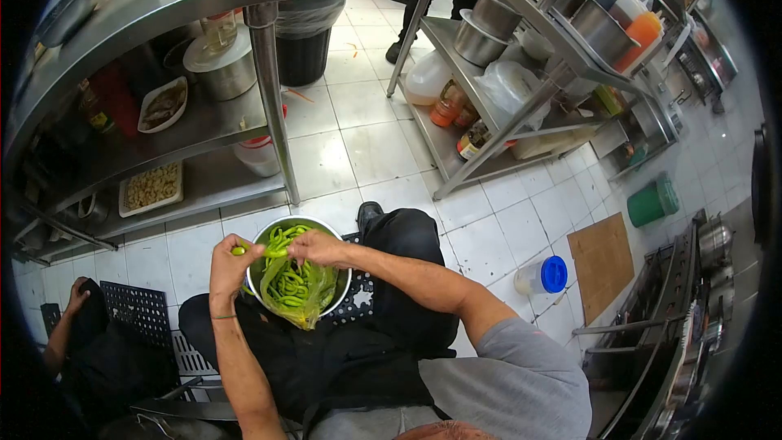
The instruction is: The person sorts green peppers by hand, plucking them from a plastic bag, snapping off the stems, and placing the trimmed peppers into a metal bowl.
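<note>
Green chili peppers (291, 279) fill a round metal pot (348, 283) between my knees. A thin yellowish plastic bag (324, 287) lies in the pot over part of them and hangs at the near rim. Over the pot's left side, my left hand (234, 265) is closed on green chili peppers, one end poking out past the fingers. My right hand (319, 248) is pinched closed above the peppers, just right of the left hand. Its fingertips meet a green pepper between the two hands; exactly what they grip is partly hidden.
Steel shelving (269, 73) with trays and pots stands at left, another steel table (468, 98) ahead. A black bin (308, 41) is at the back. On the right floor are a blue-lidded container (541, 275), cardboard (601, 266) and a green bucket (652, 202). Another person's hand (77, 297) shows at left.
</note>
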A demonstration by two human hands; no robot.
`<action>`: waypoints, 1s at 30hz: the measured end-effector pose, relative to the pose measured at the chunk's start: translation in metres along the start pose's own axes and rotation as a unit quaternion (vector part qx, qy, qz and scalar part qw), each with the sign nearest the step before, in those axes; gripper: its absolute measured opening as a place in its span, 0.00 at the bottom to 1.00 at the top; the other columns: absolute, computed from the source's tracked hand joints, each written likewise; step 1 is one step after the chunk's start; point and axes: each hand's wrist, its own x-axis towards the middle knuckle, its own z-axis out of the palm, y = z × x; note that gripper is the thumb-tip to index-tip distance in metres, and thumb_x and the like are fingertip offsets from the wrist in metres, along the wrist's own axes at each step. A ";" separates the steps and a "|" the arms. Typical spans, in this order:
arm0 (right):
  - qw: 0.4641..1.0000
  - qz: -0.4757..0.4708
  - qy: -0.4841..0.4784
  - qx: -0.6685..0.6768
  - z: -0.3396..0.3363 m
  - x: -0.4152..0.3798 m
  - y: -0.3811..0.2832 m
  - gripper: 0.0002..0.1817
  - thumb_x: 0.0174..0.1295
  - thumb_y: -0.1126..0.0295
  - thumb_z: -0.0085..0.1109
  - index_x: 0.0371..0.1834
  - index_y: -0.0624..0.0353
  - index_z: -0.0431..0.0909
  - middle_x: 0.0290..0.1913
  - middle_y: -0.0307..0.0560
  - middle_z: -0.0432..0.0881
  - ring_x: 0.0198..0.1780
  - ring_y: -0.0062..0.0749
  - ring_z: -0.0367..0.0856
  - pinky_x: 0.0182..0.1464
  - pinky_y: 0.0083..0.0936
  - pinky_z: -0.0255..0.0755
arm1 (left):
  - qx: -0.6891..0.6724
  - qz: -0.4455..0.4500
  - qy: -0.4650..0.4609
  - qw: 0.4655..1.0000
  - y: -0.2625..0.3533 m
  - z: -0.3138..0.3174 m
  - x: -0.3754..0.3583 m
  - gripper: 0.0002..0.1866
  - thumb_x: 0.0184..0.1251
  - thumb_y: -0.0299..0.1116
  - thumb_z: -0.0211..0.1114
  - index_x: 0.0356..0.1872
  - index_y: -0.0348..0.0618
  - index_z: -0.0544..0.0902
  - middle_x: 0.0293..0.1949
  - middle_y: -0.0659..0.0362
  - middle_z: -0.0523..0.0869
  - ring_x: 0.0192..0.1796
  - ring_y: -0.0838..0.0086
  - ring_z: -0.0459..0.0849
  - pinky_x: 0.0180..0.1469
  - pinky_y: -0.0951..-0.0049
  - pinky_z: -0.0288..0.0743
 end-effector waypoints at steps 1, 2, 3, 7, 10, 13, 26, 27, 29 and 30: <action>0.999 0.003 0.016 0.029 -0.005 0.000 -0.001 0.16 0.72 0.55 0.57 0.44 0.58 0.81 0.27 0.32 0.77 0.18 0.10 0.61 0.18 0.13 0.51 | -0.030 -0.044 -0.068 0.996 0.023 -0.005 -0.009 0.10 0.56 0.24 0.73 0.36 0.37 0.81 0.30 0.60 0.83 0.23 0.85 0.73 0.25 0.83 0.66; 0.998 0.005 0.031 0.058 -0.011 -0.001 -0.004 0.15 0.72 0.57 0.57 0.45 0.59 0.81 0.27 0.32 0.77 0.18 0.10 0.61 0.18 0.13 0.52 | -0.060 -0.088 -0.136 0.985 0.039 -0.009 -0.017 0.10 0.55 0.22 0.73 0.37 0.37 0.80 0.31 0.60 0.82 0.20 0.87 0.71 0.22 0.85 0.63; 0.994 -0.005 0.014 0.108 -0.016 -0.004 -0.009 0.15 0.72 0.58 0.58 0.46 0.59 0.81 0.27 0.32 0.77 0.18 0.10 0.61 0.18 0.12 0.51 | -0.116 -0.073 -0.174 0.975 0.047 -0.012 -0.023 0.12 0.55 0.21 0.72 0.39 0.37 0.80 0.31 0.60 0.82 0.18 0.88 0.69 0.20 0.86 0.61; 0.974 -0.039 -0.031 0.220 -0.033 -0.020 -0.033 0.15 0.70 0.63 0.60 0.51 0.62 0.81 0.28 0.35 0.78 0.18 0.09 0.60 0.17 0.10 0.50 | -0.248 -0.050 -0.234 0.939 0.046 -0.011 -0.026 0.12 0.67 0.28 0.65 0.48 0.36 0.79 0.35 0.58 0.83 0.16 0.89 0.66 0.15 0.88 0.56; 0.975 -0.047 -0.023 0.215 -0.034 -0.024 -0.036 0.16 0.70 0.63 0.60 0.53 0.61 0.82 0.29 0.33 0.80 0.18 0.08 0.59 0.18 0.10 0.50 | -0.134 -0.117 -0.164 0.970 -0.001 0.012 -0.002 0.20 0.79 0.45 0.52 0.48 0.35 0.79 0.37 0.54 0.85 0.20 0.81 0.74 0.21 0.80 0.71; 0.982 -0.067 0.012 0.174 -0.027 -0.027 -0.041 0.14 0.70 0.64 0.60 0.53 0.61 0.83 0.30 0.29 0.79 0.20 0.08 0.61 0.19 0.11 0.52 | -0.214 -0.178 -0.161 0.947 0.010 0.045 -0.007 0.22 0.79 0.47 0.50 0.47 0.34 0.78 0.35 0.54 0.84 0.25 0.70 0.82 0.30 0.68 0.83; 0.973 -0.149 0.132 -0.119 -0.021 -0.022 -0.034 0.13 0.67 0.66 0.62 0.46 0.66 0.84 0.40 0.51 0.85 0.43 0.29 0.82 0.47 0.26 0.76 | -0.165 -0.131 -0.165 0.963 0.008 0.049 -0.009 0.15 0.78 0.41 0.55 0.50 0.39 0.76 0.33 0.59 0.81 0.27 0.77 0.80 0.29 0.76 0.78; 0.960 -0.168 0.139 -0.174 -0.021 -0.021 -0.034 0.13 0.66 0.66 0.63 0.45 0.66 0.84 0.41 0.53 0.85 0.42 0.31 0.83 0.46 0.27 0.76 | -0.141 -0.125 -0.162 0.969 0.004 0.050 -0.007 0.15 0.78 0.40 0.55 0.52 0.39 0.76 0.33 0.59 0.81 0.27 0.77 0.79 0.30 0.76 0.78; 0.950 -0.175 0.147 -0.211 -0.025 -0.018 -0.039 0.13 0.65 0.65 0.64 0.43 0.66 0.84 0.41 0.55 0.85 0.42 0.34 0.83 0.46 0.29 0.76 | -0.105 -0.117 -0.153 0.976 0.001 0.052 0.000 0.15 0.77 0.39 0.56 0.55 0.39 0.76 0.34 0.60 0.81 0.27 0.79 0.78 0.29 0.77 0.76; 0.956 -0.162 0.150 -0.193 -0.024 -0.017 -0.043 0.14 0.64 0.64 0.64 0.42 0.66 0.84 0.40 0.56 0.85 0.41 0.35 0.83 0.45 0.29 0.76 | -0.093 -0.118 -0.149 0.977 0.006 0.053 0.000 0.15 0.77 0.39 0.56 0.55 0.39 0.76 0.34 0.60 0.81 0.27 0.79 0.78 0.28 0.78 0.75</action>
